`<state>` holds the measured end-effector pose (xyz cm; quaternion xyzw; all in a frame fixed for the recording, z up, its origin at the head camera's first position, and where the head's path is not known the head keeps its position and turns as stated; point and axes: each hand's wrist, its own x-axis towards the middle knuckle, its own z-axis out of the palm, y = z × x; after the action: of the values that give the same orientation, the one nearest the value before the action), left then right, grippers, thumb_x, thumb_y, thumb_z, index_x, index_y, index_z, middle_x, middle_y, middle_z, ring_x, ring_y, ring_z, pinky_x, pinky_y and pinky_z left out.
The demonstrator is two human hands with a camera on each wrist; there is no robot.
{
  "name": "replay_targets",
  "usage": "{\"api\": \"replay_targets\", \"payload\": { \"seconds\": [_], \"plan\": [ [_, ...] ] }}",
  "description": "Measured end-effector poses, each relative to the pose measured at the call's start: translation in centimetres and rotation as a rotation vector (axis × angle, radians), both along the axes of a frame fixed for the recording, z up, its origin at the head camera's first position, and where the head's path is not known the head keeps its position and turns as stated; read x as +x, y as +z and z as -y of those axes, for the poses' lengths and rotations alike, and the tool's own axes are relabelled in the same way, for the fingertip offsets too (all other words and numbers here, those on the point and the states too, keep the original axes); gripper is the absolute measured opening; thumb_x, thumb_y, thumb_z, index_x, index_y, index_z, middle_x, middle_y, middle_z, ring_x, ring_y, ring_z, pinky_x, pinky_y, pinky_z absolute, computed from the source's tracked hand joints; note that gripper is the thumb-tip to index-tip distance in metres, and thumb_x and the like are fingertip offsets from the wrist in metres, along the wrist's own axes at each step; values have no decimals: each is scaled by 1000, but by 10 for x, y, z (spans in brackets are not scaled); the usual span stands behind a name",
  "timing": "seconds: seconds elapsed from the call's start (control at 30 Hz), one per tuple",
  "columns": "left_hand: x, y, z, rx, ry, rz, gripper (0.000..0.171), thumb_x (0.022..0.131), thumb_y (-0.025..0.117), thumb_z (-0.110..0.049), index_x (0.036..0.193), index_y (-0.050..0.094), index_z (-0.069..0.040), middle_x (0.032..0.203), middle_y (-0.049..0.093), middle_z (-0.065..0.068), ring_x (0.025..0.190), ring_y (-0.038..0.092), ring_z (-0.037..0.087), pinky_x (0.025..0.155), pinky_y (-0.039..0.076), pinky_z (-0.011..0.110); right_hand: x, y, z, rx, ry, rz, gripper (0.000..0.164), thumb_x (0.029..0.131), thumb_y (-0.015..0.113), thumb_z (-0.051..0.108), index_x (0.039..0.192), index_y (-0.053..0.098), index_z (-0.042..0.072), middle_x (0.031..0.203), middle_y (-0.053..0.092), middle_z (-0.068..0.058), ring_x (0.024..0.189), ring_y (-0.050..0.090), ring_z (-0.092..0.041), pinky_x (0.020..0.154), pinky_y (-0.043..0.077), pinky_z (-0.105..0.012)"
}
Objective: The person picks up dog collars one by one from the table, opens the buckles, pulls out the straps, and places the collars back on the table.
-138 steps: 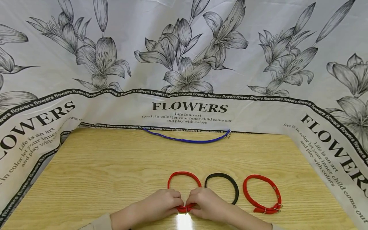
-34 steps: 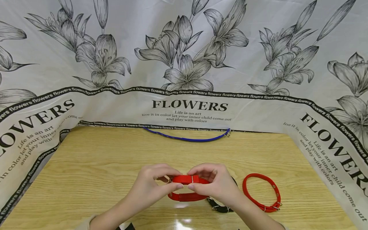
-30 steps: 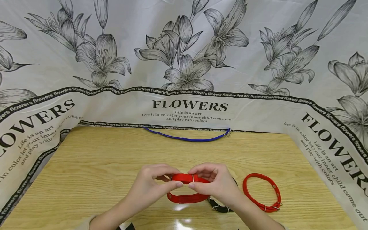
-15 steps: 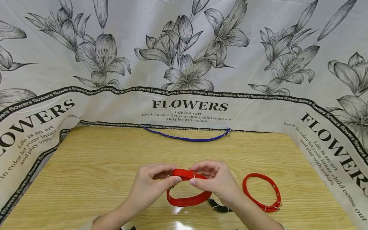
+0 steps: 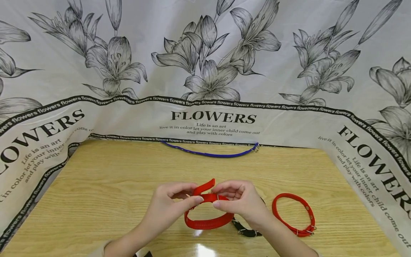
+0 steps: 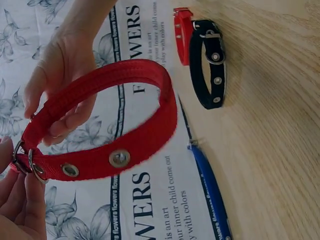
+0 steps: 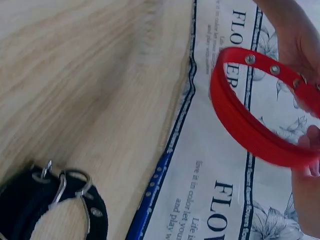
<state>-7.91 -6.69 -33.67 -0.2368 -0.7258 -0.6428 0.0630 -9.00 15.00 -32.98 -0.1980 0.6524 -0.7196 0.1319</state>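
Observation:
In the head view my two hands hold a red collar (image 5: 208,224) above the table, its loop facing me. My left hand (image 5: 170,201) pinches the band near the buckle, where metal rings (image 6: 37,165) show in the left wrist view. On the other side my right hand (image 5: 242,201) pinches the band by a thin metal keeper (image 5: 218,197). A loose strap end (image 5: 205,186) sticks up between the hands. Eyelets (image 7: 274,69) line the band in the right wrist view. Fingers hide part of the buckle.
A black collar (image 5: 245,232) lies partly behind my right forearm. A second red collar (image 5: 293,195), closed in a ring, lies to its right. At the table's far edge a blue collar (image 5: 218,155) lies stretched out against the flower-printed cloth (image 5: 128,121).
The red collar, at first on the table, has been lifted and turned. In the last half second its strap end has come out of the keeper and now points up.

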Motion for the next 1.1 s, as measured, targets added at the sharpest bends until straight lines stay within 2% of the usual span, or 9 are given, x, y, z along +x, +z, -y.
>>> {"api": "replay_targets", "payload": {
  "seconds": [0.07, 0.17, 0.23, 0.4, 0.53, 0.67, 0.77, 0.87, 1.1],
  "plan": [
    [0, -1, 0, -43, 17, -88, 19, 77, 77, -18, 92, 72, -7, 84, 70, 0, 71, 64, 11, 60, 55, 28, -3, 2, -6, 22, 18, -8, 23, 78, 70, -2, 101, 66, -2, 94, 69, -3, 85, 66, -15, 72, 55, -26],
    [-2, -2, -1, -92, 42, -209, 18, 74, 79, -12, 90, 73, -7, 83, 70, -2, 71, 61, 8, 58, 54, 25, -8, 7, -17, 28, 38, -22, 22, 84, 64, -1, 100, 69, 14, 94, 69, -1, 86, 65, -13, 76, 54, -26],
    [-3, -3, -1, -124, 53, -266, 20, 72, 80, -9, 90, 73, -8, 84, 70, -2, 70, 60, 7, 56, 52, 23, -11, 11, -22, 34, 47, -31, 22, 89, 59, 1, 99, 69, 16, 93, 69, 1, 85, 65, -12, 77, 53, -26],
    [-6, -7, -3, -208, 65, -444, 23, 69, 81, -8, 90, 73, -6, 85, 70, 0, 70, 61, 6, 55, 49, 13, -9, 19, -16, 78, 83, 42, 14, 92, 57, 7, 99, 68, 2, 84, 69, -2, 76, 65, -13, 72, 54, -28],
    [-9, -9, -5, -238, 41, -609, 21, 71, 79, -7, 91, 72, -6, 84, 70, 1, 69, 61, 5, 56, 47, 10, -6, 21, -6, 118, 89, 138, 26, 87, 64, 8, 100, 61, -15, 81, 69, -5, 71, 65, -12, 67, 54, -26],
    [-12, -10, -6, -268, 54, -727, 19, 73, 78, -7, 90, 71, -7, 83, 70, 0, 69, 61, 6, 60, 47, 10, -9, 19, -1, 149, 107, 238, 28, 82, 68, 6, 100, 62, -15, 81, 70, -8, 71, 65, -12, 67, 54, -26],
    [-13, -11, -5, -293, 80, -764, 18, 73, 78, -9, 90, 71, -8, 82, 70, -1, 69, 62, 6, 63, 47, 11, -14, 16, 0, 146, 137, 312, 21, 80, 71, 6, 96, 66, -8, 80, 70, -7, 69, 64, -11, 66, 54, -25],
    [-14, -12, -4, -303, 83, -763, 22, 72, 79, -12, 91, 71, -7, 84, 69, 0, 67, 60, 6, 62, 46, 10, -17, 12, -2, 104, 172, 332, 12, 82, 69, 5, 92, 69, 0, 79, 69, -4, 69, 63, -9, 67, 54, -23],
    [-11, -16, -2, -358, 72, -666, 44, 64, 84, -8, 105, 68, -2, 94, 68, 5, 79, 65, 15, 70, 52, 16, -19, 8, -6, 27, 213, 321, 9, 88, 63, 7, 90, 70, 12, 78, 67, 2, 73, 60, -7, 70, 51, -20]
  ]
}}
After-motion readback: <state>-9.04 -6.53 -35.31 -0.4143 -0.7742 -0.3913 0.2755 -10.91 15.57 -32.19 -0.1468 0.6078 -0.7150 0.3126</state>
